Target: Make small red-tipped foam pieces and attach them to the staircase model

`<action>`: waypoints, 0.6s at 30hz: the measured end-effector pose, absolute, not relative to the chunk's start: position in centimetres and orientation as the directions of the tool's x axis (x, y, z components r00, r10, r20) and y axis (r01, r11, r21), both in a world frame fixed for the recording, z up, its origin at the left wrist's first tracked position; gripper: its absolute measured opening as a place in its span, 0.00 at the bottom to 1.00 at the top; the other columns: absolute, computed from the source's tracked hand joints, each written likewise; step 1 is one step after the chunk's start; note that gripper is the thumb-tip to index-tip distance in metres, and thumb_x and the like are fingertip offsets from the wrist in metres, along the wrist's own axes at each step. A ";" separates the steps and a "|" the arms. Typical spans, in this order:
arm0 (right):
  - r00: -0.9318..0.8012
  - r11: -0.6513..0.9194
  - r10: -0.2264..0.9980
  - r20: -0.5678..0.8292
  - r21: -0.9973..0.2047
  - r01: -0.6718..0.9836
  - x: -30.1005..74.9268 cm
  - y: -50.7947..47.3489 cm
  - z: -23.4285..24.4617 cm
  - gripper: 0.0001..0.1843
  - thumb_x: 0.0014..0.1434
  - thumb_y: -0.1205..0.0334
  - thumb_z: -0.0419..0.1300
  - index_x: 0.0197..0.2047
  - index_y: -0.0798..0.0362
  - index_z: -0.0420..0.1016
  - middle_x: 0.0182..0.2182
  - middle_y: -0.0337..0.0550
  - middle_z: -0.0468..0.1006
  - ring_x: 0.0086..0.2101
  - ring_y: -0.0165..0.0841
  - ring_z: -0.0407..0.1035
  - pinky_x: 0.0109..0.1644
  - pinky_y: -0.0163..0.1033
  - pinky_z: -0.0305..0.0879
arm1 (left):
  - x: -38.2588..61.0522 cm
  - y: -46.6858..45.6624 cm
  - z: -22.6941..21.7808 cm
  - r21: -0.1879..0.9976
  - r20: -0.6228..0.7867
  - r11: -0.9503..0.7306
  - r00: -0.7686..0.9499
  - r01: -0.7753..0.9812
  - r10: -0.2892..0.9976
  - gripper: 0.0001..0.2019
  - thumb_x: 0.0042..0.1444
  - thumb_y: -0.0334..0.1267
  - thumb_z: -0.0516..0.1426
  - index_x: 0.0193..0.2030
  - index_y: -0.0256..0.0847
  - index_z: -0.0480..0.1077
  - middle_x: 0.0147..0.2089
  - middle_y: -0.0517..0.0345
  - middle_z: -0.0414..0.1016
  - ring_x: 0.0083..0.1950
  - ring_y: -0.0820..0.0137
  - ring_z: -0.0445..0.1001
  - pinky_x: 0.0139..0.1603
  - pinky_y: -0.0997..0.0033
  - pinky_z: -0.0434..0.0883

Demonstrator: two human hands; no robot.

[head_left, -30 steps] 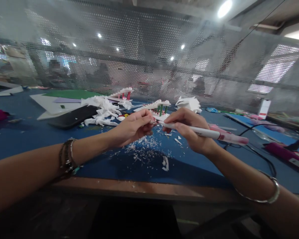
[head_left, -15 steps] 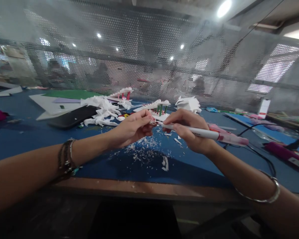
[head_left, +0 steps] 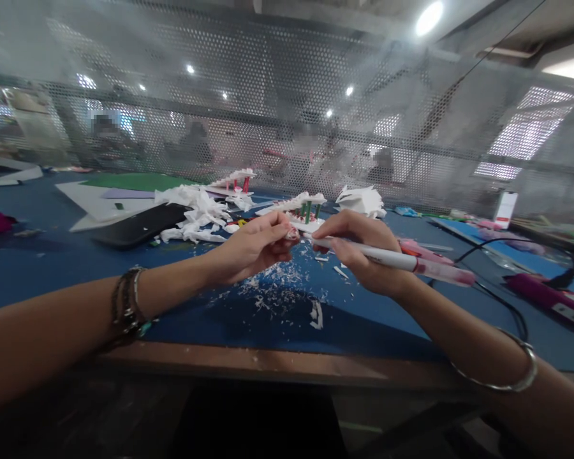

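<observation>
Between the thumb and fingers of my left hand (head_left: 261, 245) is a small white piece with red marks (head_left: 293, 234); its exact kind is too small to make out. My right hand (head_left: 363, 248) grips a white marker (head_left: 387, 256) with a clear pinkish cap on its rear end. The marker's tip points left at the small piece, very close to it; whether they touch I cannot tell. Just behind my hands stands a small white paper model (head_left: 310, 210) on green posts. White shavings (head_left: 277, 287) lie scattered on the blue table below.
Crumpled white paper (head_left: 196, 207) and a black phone-like slab (head_left: 141, 226) lie left of centre. Farther back stands a second model with red posts (head_left: 239, 180). A purple power strip (head_left: 550, 299) with black cables is at right. The table's wooden edge (head_left: 268, 363) runs in front.
The small piece has turned slightly in my left fingers, showing more of its red-marked face. The marker has shifted a little, with a small gap now seen near its tip.
</observation>
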State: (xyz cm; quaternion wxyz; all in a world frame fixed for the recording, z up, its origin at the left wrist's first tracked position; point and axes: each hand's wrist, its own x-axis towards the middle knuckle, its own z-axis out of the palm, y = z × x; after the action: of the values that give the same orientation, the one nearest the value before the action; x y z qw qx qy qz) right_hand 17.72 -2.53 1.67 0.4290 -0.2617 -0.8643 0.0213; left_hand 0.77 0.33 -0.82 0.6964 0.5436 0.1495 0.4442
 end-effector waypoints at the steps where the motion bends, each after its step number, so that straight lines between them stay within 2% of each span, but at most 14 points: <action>1: -0.499 0.869 0.461 0.734 -0.260 0.421 17.7 -2.5 1.6 0.07 0.48 0.68 0.49 0.28 0.55 0.68 0.23 0.37 0.72 0.24 0.24 0.65 0.27 0.31 0.62 | 0.8 0.3 -0.8 0.890 0.277 0.012 0.561 -0.456 0.780 0.11 0.54 0.27 0.48 0.22 0.36 0.59 0.20 0.62 0.58 0.22 0.80 0.57 0.24 0.82 0.60; 18: -0.480 0.866 0.469 0.741 -0.280 0.414 17.7 -2.4 1.6 0.07 0.48 0.67 0.49 0.28 0.54 0.68 0.23 0.36 0.72 0.25 0.25 0.65 0.27 0.31 0.60 | 0.7 0.2 -0.7 0.891 0.248 0.053 0.580 -0.452 0.776 0.11 0.54 0.28 0.48 0.21 0.36 0.58 0.20 0.63 0.57 0.21 0.80 0.55 0.24 0.82 0.60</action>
State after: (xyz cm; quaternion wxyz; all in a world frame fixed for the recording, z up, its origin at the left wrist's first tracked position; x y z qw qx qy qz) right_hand 17.71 -2.42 1.64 0.4404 -0.2571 -0.8596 0.0312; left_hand 0.69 0.21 -0.72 0.7096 0.5352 0.1514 0.4324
